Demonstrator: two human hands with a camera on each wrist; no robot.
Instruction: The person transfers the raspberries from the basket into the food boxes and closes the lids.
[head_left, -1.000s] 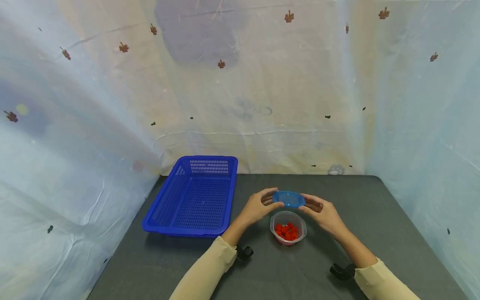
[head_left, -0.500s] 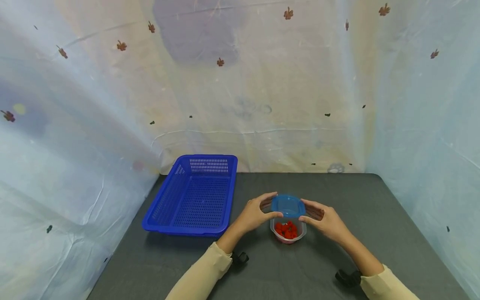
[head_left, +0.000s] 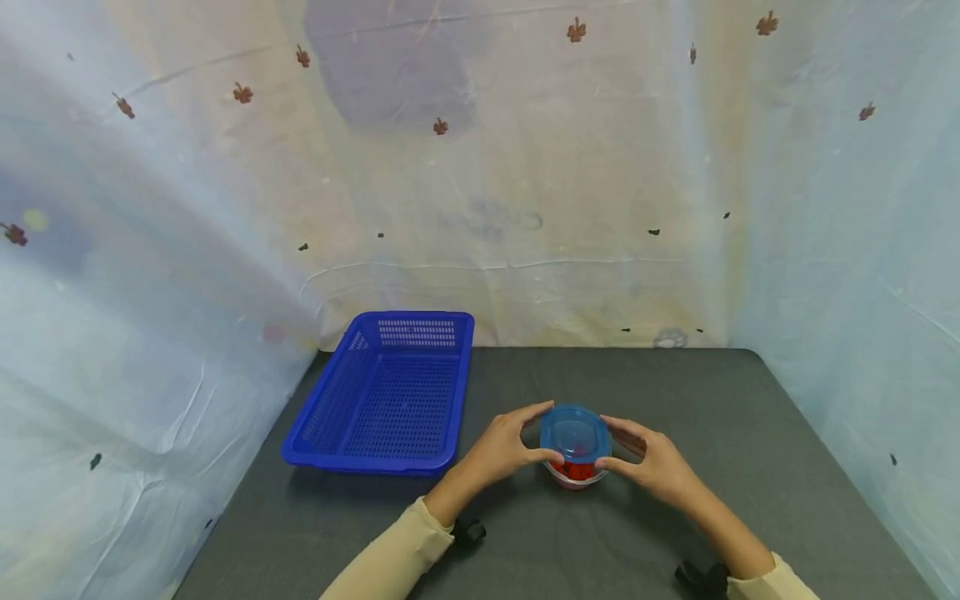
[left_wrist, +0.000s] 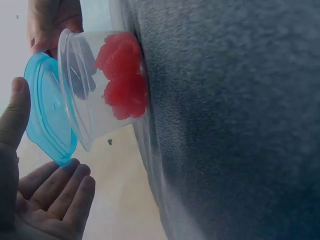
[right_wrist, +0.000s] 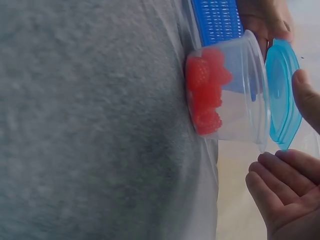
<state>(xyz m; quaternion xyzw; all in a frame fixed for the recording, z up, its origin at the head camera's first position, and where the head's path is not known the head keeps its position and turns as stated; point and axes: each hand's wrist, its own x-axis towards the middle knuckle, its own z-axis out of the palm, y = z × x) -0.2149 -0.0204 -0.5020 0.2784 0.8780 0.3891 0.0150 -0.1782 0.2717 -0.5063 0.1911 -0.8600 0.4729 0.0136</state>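
A translucent blue lid (head_left: 576, 433) is pinched at its left edge by my left hand (head_left: 504, 450) and at its right edge by my right hand (head_left: 654, 468). Below it stands a clear plastic tub (left_wrist: 102, 120) with red raspberry-like pieces (left_wrist: 122, 75) in its bottom. In both wrist views the lid sits tilted just over the tub's rim, closer to it at one side; whether they touch there I cannot tell. Each thumb lies on the near side of the lid, and the other fingers reach to its far side.
A blue perforated basket (head_left: 405, 408) stands to the left of my left hand on the dark grey tabletop (head_left: 600, 550). Patterned plastic sheeting (head_left: 517, 183) hangs behind the table and at both sides.
Both hands have lowered the blue lid toward me, from behind the tub to over its opening. The lid now covers most of the tub in the head view. The basket stays put.
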